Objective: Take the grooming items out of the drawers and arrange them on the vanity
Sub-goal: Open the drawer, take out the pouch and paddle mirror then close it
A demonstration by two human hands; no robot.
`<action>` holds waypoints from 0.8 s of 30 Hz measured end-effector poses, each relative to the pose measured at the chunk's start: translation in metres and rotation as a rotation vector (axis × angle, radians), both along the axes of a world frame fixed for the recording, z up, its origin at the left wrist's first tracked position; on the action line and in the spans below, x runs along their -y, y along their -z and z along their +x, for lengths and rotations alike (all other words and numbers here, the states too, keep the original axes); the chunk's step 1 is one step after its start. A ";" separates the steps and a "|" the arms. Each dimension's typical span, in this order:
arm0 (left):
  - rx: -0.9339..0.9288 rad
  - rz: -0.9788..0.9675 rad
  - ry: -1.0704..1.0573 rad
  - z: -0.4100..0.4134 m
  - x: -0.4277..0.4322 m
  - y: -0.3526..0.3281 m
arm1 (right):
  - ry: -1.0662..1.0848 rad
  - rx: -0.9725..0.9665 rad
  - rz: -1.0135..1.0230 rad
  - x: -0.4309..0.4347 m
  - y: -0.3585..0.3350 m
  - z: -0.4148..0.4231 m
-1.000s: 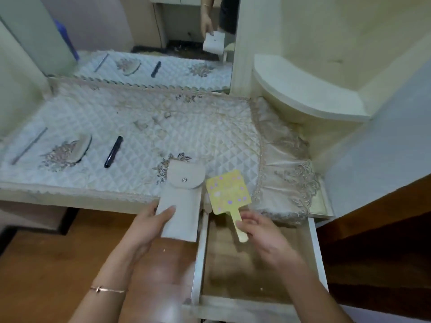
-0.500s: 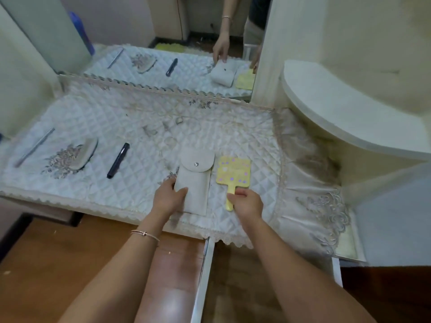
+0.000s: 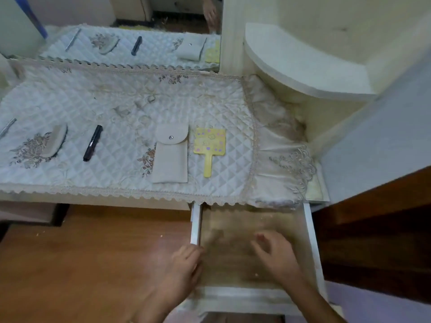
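Wrapping up: we'd say the arranging step is basically done. The vanity (image 3: 70,101) top ahead of both hands already carries the items, and the open drawer (image 3: 247,297) under our hands shows only bare wood, as far as we can see.
Left hand (image 3: 186,264): at the drawer's left wall and really blurry, so we can't tell if it's gripping the wall or just near it.
Right hand (image 3: 275,255): over the drawer floor, fingers loose and spread, nothing in it.
Next move: probably sliding this drawer in, so both hands need to get out of the box and onto its front panel.
Pouch (image 3: 171,157): lying flat straight ahead of the left hand, snap flap on the far end.
Yellow hand mirror (image 3: 210,142): just right of the pouch, not touching, handle pointing at us.
Further left: curved brush-ish thing (image 3: 54,143), black tube (image 3: 92,143), thin metal tool (image 3: 7,127) at the frame edge.
In the way: the cover's lace trim (image 3: 221,201) hangs over the drawer's far end and could snag.
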State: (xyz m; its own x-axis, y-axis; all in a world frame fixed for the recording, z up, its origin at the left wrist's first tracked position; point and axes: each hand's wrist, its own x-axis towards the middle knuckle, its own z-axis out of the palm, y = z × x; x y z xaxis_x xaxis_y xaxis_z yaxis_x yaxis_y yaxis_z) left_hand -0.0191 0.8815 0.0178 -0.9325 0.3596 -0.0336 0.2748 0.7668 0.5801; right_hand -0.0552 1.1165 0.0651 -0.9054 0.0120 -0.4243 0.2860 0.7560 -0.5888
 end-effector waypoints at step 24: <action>-0.065 -0.218 0.036 -0.006 -0.014 0.014 | -0.057 -0.178 0.389 -0.062 0.047 0.050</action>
State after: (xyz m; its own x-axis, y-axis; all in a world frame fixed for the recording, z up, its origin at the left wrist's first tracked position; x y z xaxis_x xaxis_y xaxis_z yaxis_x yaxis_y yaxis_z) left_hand -0.0251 0.8958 0.0043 -0.9220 0.3833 -0.0544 0.3355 0.8612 0.3818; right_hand -0.0049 1.1780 0.0183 -0.9679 0.0882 -0.2353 0.1571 0.9432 -0.2928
